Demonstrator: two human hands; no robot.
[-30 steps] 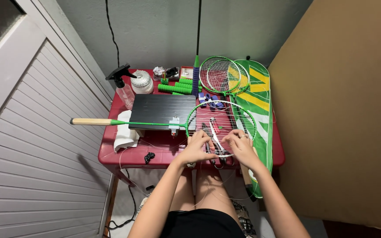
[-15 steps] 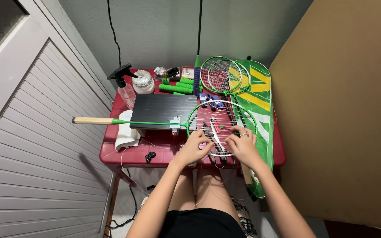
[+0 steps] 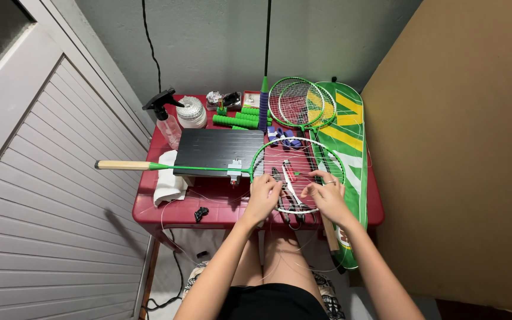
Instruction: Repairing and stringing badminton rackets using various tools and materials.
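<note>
- Green racket [image 3: 294, 172] lies flat on red desk [image 3: 208, 208], head toward the person, wooden handle out past the left edge.
- Left hand [image 3: 263, 195] rests on the head's near-left rim, grip curled on frame and strings.
- Right hand [image 3: 327, 195] over the near-right strings, grip pinching a thin string.
- Pliers [image 3: 291, 189] lie under the strings, between the hands.
- Black box [image 3: 217, 151] sits beside the shaft; spray bottle [image 3: 166, 118] behind it.
</note>
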